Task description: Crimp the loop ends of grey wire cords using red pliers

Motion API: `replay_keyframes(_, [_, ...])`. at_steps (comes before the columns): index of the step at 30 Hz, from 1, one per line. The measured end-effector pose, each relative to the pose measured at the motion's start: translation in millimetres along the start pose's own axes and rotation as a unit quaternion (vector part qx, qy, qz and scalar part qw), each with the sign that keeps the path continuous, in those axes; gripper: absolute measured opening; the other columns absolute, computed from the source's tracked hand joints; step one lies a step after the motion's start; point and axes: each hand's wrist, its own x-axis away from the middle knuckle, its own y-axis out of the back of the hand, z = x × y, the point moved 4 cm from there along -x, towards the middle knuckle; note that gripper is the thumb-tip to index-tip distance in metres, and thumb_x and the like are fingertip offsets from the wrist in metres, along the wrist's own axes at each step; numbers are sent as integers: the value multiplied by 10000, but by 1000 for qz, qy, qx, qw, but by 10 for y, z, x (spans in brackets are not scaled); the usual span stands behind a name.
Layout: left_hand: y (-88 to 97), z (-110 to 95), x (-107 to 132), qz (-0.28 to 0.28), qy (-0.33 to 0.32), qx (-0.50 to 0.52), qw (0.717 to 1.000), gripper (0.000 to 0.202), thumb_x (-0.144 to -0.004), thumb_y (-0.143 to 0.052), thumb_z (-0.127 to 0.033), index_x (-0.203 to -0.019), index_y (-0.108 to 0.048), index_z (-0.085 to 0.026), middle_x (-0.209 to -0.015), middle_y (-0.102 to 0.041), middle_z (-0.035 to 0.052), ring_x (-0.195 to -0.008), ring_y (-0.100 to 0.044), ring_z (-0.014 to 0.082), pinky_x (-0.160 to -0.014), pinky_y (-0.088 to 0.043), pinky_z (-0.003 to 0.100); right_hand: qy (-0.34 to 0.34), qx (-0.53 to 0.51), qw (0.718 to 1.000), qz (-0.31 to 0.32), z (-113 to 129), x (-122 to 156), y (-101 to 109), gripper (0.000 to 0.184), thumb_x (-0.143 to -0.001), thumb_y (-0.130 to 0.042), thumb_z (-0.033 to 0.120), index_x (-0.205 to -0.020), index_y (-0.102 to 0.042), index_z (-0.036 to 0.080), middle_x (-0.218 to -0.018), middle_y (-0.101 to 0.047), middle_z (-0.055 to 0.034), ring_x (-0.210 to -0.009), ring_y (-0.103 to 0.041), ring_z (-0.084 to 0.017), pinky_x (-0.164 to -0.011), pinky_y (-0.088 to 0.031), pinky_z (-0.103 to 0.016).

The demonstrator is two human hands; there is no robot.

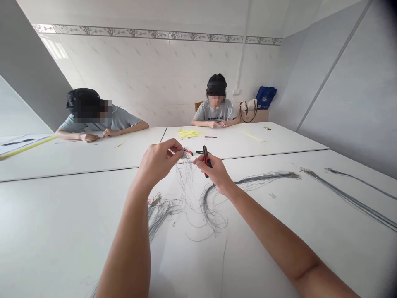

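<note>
Grey wires [185,162], thin, tangled: hanging from the left hand [159,161], above the table [77,231]; thumb and fingers pinched on them. Right hand [217,171]: closed round red-and-black pliers [206,159]. Best handled strand by strand, fingertips clear of the jaws. T-shirt [217,112] opposite: apparently "introverted". Blue bag [266,97]: print illegible.

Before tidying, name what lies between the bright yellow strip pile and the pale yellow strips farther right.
The head view shows a slim pink-and-dark tool.

bright, soft light, dark right-hand corners
</note>
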Motion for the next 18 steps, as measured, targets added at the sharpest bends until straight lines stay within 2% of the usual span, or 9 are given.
replay_keyframes(4, [8,5,6,-1,5,0,1000,131,-868,-599,-361,-855,-659,-246,-807,-725,-21,-709,-658,174,-655,-414,290,15,-4,1000,-2,29,7,-4,225,-833,-676,424,-833,-636,202,-726,-546,14,-637,-423,-113,-564,-326,-268])
replay_keyframes(10, [-4,10,-1,0,1,-8,1000,122,-866,-594,-354,-851,-655,-249,-800,-727,-18,-707,-660,179,-647,-410,289,20,-34,999,-30,70,20,11,221,-761,-757,371,-834,-632,203,-790,-591,4,-674,-455,-116,-583,-361,-268])
replay_keyframes(14, [-11,6,-7,0,0,-12,1000,127,-870,-591,-361,-844,-653,-253,-795,-726,-20,-717,-662,182,-647,-408,288,24,-45,998,-26,62,13,16,266,-752,-773,371,-928,-662,206,-810,-582,9,-710,-491,-120,-589,-374,-260])
replay_keyframes(18, [-8,8,-7,0,1,-14,1000,130,-873,-596,-369,-848,-656,-257,-796,-724,-26,-720,-661,179,-655,-410,288,32,-37,999,-12,73,10,7,226,-774,-751,357,-903,-649,203,-791,-566,17,-701,-480,-112,-588,-372,-254])
